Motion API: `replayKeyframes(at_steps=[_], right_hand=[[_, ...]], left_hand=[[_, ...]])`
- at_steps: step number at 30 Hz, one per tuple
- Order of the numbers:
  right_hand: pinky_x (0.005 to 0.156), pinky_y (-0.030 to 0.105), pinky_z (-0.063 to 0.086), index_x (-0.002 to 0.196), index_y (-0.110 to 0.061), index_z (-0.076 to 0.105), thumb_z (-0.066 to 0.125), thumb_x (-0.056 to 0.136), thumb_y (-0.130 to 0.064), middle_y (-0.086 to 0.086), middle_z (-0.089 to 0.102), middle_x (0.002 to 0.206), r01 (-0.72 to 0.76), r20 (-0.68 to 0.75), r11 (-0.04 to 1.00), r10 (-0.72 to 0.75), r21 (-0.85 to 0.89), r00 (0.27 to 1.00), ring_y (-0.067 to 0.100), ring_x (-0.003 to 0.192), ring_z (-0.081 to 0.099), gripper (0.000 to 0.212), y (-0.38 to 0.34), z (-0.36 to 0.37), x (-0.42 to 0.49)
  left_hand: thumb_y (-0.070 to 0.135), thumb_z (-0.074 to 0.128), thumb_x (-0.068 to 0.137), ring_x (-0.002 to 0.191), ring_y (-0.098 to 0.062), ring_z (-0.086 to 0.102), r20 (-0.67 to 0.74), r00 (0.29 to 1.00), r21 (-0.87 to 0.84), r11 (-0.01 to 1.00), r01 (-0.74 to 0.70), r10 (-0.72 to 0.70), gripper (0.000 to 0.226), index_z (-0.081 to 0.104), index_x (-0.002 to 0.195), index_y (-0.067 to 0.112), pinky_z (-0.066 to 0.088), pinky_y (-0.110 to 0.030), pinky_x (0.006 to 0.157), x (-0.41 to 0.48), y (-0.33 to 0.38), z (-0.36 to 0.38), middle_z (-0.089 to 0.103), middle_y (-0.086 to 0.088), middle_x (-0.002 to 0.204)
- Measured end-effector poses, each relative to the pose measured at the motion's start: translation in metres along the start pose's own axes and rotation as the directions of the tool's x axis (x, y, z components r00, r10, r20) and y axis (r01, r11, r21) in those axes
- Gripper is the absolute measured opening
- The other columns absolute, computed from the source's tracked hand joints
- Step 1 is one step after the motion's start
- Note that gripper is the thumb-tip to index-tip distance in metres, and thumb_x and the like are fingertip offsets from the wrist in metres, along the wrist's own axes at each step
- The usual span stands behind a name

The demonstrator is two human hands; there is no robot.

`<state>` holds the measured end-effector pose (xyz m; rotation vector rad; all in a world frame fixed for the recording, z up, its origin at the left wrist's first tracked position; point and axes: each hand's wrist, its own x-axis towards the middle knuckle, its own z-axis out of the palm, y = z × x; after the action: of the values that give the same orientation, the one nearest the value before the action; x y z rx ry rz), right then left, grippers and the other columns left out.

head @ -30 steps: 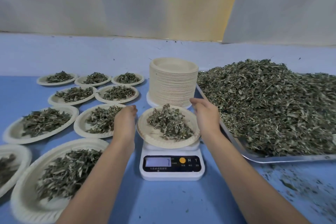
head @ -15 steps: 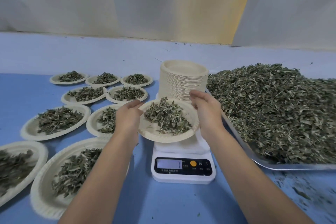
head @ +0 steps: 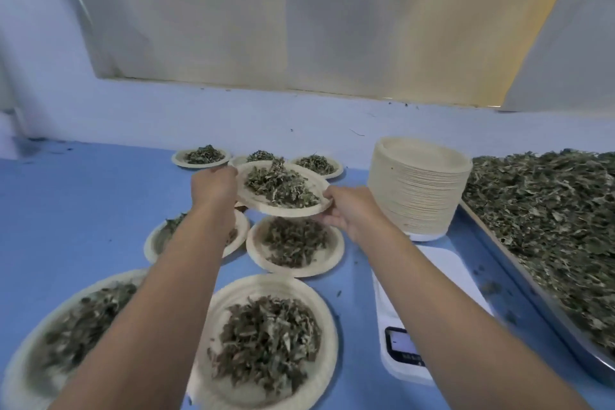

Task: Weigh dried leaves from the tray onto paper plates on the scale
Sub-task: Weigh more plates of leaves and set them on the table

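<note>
Pale paper plate (head: 263, 205), heaped with dried leaves (head: 279, 185), hangs in the air left of and beyond the scale (head: 432, 265), clear of its platform. The left hand (head: 213, 185) grips the plate's far-left rim with curled fingers; the right hand (head: 349, 215) pinches the near-right rim, thumb on top. Right of the scale sits the tray (head: 545, 303), behind it the plate stack (head: 419, 186), and left of it filled plates (head: 266, 280).

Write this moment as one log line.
filled plate held above laid-out plates | left hand, right hand grip its rim | scale: no plate
</note>
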<state>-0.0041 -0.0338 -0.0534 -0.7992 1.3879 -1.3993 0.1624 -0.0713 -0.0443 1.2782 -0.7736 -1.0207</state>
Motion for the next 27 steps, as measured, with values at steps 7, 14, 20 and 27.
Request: replayKeyframes(at_steps=[7,14,20,27], right_hand=[[0.076,0.048,0.058,0.11,0.004,0.057,0.05,0.092,0.0,0.022,0.063,0.113,0.026,-0.013,0.983,-0.029,-0.18,0.999,0.037,0.089,0.067,0.02,0.003,0.081,0.04],[0.094,0.046,0.05,0.122,0.001,0.055,0.041,0.099,-0.021,0.008,0.053,0.084,0.033,0.063,0.969,-0.018,-0.246,0.998,0.033,0.102,0.063,0.035,0.011,0.126,0.062],[0.097,0.044,0.049,0.121,0.008,0.053,0.039,0.098,-0.011,0.028,0.052,0.13,0.03,0.065,0.985,-0.019,-0.17,0.998,0.039,0.114,0.058,0.032,0.011,0.126,0.089],[0.059,0.021,0.043,0.118,0.01,0.053,0.039,0.098,-0.01,0.027,0.053,0.129,0.021,0.065,0.995,-0.015,-0.093,0.998,0.014,0.069,0.051,0.032,0.023,0.128,0.105]], left_hand=[[0.0,0.062,0.088,0.048,-0.015,0.053,0.062,0.98,0.165,0.97,0.176,-0.189,0.013,0.05,0.083,-0.002,0.054,-0.024,0.043,0.055,0.006,-0.05,0.05,-0.012,0.068],[0.002,0.06,0.091,0.052,-0.015,0.051,-0.071,0.951,-0.04,0.953,0.299,-0.301,0.029,0.053,0.118,-0.006,0.051,-0.026,0.062,0.133,-0.005,-0.088,0.064,-0.017,0.111],[0.006,0.048,0.098,0.07,-0.017,0.055,-0.169,0.931,-0.091,0.945,0.313,-0.324,0.01,0.042,0.106,0.008,0.045,-0.019,0.067,0.207,-0.032,-0.11,0.06,-0.011,0.054],[0.004,0.045,0.098,0.101,-0.019,0.06,-0.21,0.921,-0.141,0.943,0.302,-0.327,0.041,0.042,0.138,0.004,0.052,-0.025,0.066,0.238,-0.061,-0.105,0.054,-0.011,0.132]])
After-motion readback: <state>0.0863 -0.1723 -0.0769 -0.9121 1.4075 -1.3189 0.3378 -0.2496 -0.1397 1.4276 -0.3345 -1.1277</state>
